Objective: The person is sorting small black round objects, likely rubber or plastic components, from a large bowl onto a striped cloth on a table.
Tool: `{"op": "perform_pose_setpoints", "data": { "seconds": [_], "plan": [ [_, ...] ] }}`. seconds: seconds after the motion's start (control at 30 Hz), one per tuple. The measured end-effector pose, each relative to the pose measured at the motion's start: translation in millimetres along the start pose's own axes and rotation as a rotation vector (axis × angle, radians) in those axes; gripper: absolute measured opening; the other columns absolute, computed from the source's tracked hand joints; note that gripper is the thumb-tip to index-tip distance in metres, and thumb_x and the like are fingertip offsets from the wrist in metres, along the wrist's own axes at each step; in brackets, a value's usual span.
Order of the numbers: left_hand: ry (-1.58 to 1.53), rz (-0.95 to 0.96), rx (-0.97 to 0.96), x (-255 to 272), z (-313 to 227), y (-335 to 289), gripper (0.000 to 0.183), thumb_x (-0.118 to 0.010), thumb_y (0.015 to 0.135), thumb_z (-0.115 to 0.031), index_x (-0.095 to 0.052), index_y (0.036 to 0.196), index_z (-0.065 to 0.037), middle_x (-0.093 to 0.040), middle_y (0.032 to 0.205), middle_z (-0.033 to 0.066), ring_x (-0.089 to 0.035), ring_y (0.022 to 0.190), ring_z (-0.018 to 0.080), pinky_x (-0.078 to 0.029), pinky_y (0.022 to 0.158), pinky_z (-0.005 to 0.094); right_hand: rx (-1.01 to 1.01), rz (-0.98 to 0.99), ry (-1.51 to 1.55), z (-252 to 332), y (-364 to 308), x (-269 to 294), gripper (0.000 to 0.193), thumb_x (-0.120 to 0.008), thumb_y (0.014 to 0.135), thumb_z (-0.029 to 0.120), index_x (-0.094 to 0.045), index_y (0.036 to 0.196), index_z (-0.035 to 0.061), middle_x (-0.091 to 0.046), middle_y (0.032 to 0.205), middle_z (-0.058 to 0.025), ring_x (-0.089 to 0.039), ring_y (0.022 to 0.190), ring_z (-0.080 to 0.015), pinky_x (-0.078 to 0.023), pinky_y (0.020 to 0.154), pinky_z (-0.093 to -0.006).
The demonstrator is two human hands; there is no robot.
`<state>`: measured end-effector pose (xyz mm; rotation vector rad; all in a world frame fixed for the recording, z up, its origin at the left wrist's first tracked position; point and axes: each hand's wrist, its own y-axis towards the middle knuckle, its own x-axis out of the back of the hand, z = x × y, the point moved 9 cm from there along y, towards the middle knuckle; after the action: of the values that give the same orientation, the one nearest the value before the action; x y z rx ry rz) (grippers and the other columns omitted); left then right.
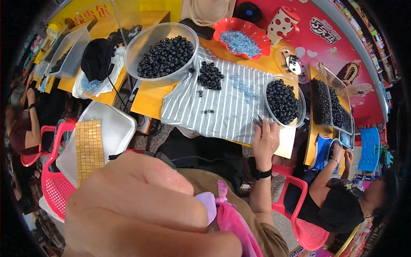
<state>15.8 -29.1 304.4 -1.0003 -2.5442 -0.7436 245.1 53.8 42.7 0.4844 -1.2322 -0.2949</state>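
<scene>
My left hand is very close to the camera at the lower left, its fingers curled together. Whatever it may hold is hidden. At the table's front edge my right hand pinches a small dark tool with pointed tips, its exact kind unclear. Beneath those tips spreads a grey and white striped cloth. On it lie a heap of round black beads, small pale blue beads and a few loose black ones. Right beside my right hand stands a clear round tub of black beads.
A larger clear tub of black beads stands at back left, a red scalloped dish of pale blue beads behind the cloth. Pink chairs flank me. Another person works with their hands at the right.
</scene>
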Motion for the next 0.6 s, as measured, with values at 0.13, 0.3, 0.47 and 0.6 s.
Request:
{"op": "perform_pose_setpoints", "data": {
  "seconds": [0.13, 0.3, 0.47, 0.6],
  "plan": [
    [0.039, 0.114, 0.053, 5, 1, -6, 0.006, -0.072, 0.077, -0.011, -0.070, 0.079, -0.006, -0.066, 0.076, 0.0053, -0.060, 0.061, 0.0132, -0.044, 0.060, 0.0251, -0.022, 0.003, -0.014, 5, 2, -2, 0.022, -0.065, 0.081, 0.009, -0.063, 0.101, 0.0004, -0.054, 0.086, -0.0160, -0.055, 0.081, -0.0353, -0.044, 0.068, -0.0435],
    [-0.010, -0.013, -0.059, 7, 45, -40, 0.018, -0.072, 0.075, -0.019, -0.067, 0.087, -0.006, -0.065, 0.074, 0.0060, -0.061, 0.060, 0.0200, -0.046, 0.056, 0.0293, -0.049, 0.013, -0.029, -12, 1, 8, 0.025, -0.065, 0.079, 0.010, -0.062, 0.102, 0.0015, -0.053, 0.087, -0.0159, -0.054, 0.083, -0.0347, -0.043, 0.067, -0.0436],
    [-0.702, -0.770, 0.164, 2, 171, -74, 0.023, -0.064, 0.076, 0.007, -0.061, 0.098, 0.001, -0.066, 0.088, 0.0114, -0.061, 0.066, 0.0147, -0.048, 0.058, 0.0234, 0.094, -0.061, 0.238, 23, 10, 14, 0.023, -0.067, 0.075, 0.006, -0.064, 0.097, 0.0010, -0.054, 0.084, -0.0135, -0.054, 0.080, -0.0324, -0.043, 0.067, -0.0416],
    [-1.153, -0.657, 0.392, -78, 270, -85, 0.024, -0.062, 0.083, 0.006, -0.061, 0.107, 0.004, -0.066, 0.098, 0.0122, -0.065, 0.073, 0.0154, -0.053, 0.065, 0.0228, 0.194, 0.061, 0.327, 59, 17, -3, 0.016, -0.067, 0.073, 0.004, -0.063, 0.089, 0.0031, -0.053, 0.081, -0.0123, -0.055, 0.079, -0.0326, -0.043, 0.066, -0.0427]
  ]
}}
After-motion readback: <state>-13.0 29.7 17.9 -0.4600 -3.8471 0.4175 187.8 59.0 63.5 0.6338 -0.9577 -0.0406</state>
